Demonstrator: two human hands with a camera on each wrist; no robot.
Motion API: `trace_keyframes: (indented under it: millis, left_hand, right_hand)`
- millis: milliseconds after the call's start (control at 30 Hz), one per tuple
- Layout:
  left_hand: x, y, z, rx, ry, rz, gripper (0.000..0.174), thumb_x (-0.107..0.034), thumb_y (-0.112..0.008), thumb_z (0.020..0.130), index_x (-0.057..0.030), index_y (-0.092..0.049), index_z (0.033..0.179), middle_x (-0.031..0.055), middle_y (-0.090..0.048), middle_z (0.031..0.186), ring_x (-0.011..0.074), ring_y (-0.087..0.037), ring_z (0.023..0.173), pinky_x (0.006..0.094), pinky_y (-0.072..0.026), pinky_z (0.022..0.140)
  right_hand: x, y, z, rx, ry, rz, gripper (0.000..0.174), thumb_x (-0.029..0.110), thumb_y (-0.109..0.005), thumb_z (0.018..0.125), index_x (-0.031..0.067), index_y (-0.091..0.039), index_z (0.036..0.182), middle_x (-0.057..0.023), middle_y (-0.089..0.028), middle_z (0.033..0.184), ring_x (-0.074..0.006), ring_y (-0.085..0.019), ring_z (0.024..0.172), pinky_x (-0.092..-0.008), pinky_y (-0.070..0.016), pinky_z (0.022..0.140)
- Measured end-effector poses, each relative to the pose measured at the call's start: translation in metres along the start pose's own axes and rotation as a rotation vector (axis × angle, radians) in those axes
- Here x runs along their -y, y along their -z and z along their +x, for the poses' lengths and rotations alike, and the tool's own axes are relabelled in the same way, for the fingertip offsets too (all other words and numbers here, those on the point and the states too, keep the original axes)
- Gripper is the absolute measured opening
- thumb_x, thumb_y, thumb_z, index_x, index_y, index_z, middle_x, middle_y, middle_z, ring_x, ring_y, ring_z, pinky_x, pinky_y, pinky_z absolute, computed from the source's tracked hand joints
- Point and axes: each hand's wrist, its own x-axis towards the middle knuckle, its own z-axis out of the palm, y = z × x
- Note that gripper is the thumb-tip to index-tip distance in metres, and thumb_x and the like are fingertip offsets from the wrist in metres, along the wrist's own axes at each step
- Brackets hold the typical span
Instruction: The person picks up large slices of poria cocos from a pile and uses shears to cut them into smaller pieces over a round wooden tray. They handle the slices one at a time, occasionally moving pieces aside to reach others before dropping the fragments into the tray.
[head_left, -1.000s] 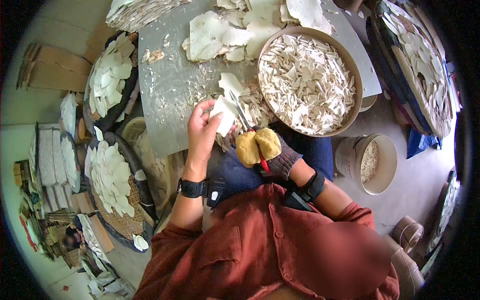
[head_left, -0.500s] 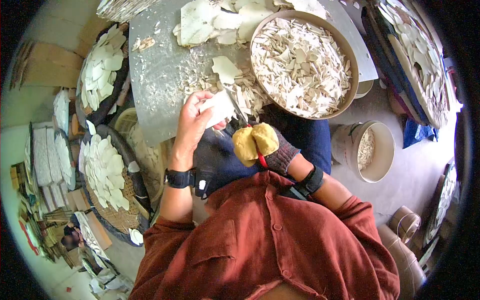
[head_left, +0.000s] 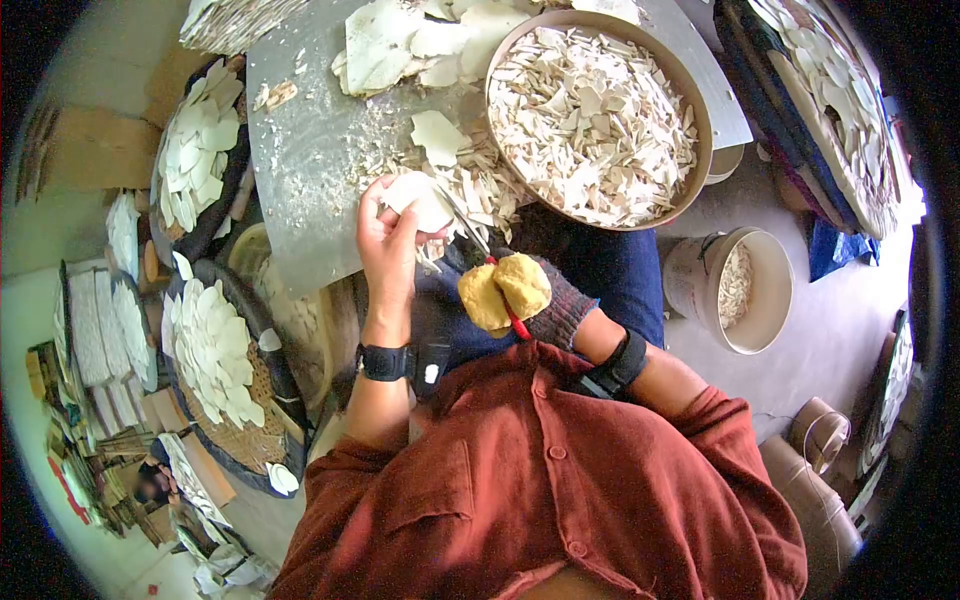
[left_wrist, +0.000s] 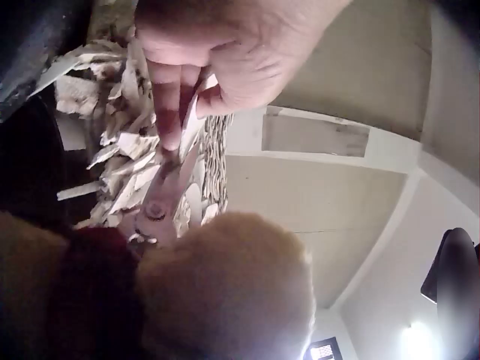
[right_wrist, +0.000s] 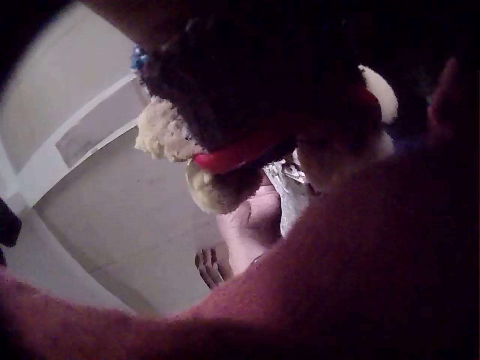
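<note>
My bare left hand (head_left: 385, 255) pinches a thin, flat white piece (head_left: 424, 203) between thumb and fingers, over the near edge of the table. In my right hand (head_left: 562, 308), in a dark knitted glove, is a pair of scissors (head_left: 470, 227) with red handles and thick yellow padding (head_left: 505, 292). The scissor blades lie along the white piece's right edge. From the left wrist, the pivot of the scissors shows just below the left fingertips (left_wrist: 169, 135), with the padding large in front. Dark glove and padding hide most of the right fingers in the right wrist view.
White scraps (head_left: 480, 185) lie on the metal table (head_left: 300, 200) beyond the hands. A round tray (head_left: 700, 175) full of white slivers stands at the right, larger flat pieces (head_left: 385, 45) behind. A bucket (head_left: 760, 335) is on the floor at right, and baskets of flat pieces (head_left: 215, 350) at left.
The white piece has been turned in my left hand and shows a rounder outline. The scissors stay at its right edge. The head view has shifted slightly.
</note>
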Motion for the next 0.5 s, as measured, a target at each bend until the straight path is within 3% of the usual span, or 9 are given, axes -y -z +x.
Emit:
trace_keyframes:
  millis: [100,233,467,500]
  left_hand:
    - [-0.004,0.003,0.002,0.074,0.057,0.040,0.037,-0.002,-0.050,0.085,-0.0024,-0.039,0.121,0.0159,-0.057,0.106,0.0210,-0.062,0.082,0.0289,-0.0565,0.058]
    - [-0.001,0.002,0.000,0.077,0.129,0.028,0.037,-0.002,-0.050,0.085,-0.0022,-0.039,0.121,0.0158,-0.057,0.106,0.0226,-0.063,0.082,0.0292,-0.0566,0.057]
    - [-0.001,0.003,-0.001,0.062,0.189,0.025,0.038,-0.003,-0.050,0.085,-0.0024,-0.039,0.122,0.0163,-0.058,0.105,0.0250,-0.063,0.083,0.0313,-0.0568,0.060]
    - [-0.001,0.002,-0.001,0.055,0.179,0.032,0.038,-0.003,-0.050,0.086,-0.0023,-0.039,0.122,0.0163,-0.058,0.105,0.0251,-0.063,0.083,0.0314,-0.0567,0.061]
  right_hand:
    - [-0.012,0.006,0.004,0.053,0.151,-0.341,0.025,0.017,-0.068,0.077,0.0047,-0.059,0.097,-0.0049,-0.063,0.092,-0.0110,-0.058,0.084,-0.0270,-0.0485,0.077]
    - [-0.009,0.009,0.004,0.016,0.043,-0.111,0.024,0.018,-0.068,0.078,0.0055,-0.060,0.097,-0.0058,-0.063,0.091,-0.0126,-0.059,0.084,-0.0277,-0.0484,0.077]
    - [-0.005,0.008,0.000,0.001,-0.006,-0.243,0.020,0.009,-0.060,0.083,-0.0004,-0.058,0.101,-0.0109,-0.062,0.099,-0.0191,-0.061,0.088,-0.0301,-0.0505,0.081]
    - [-0.009,0.011,0.001,0.044,0.009,-0.135,0.021,0.009,-0.059,0.083,-0.0004,-0.057,0.102,-0.0110,-0.062,0.100,-0.0194,-0.061,0.090,-0.0304,-0.0502,0.082]
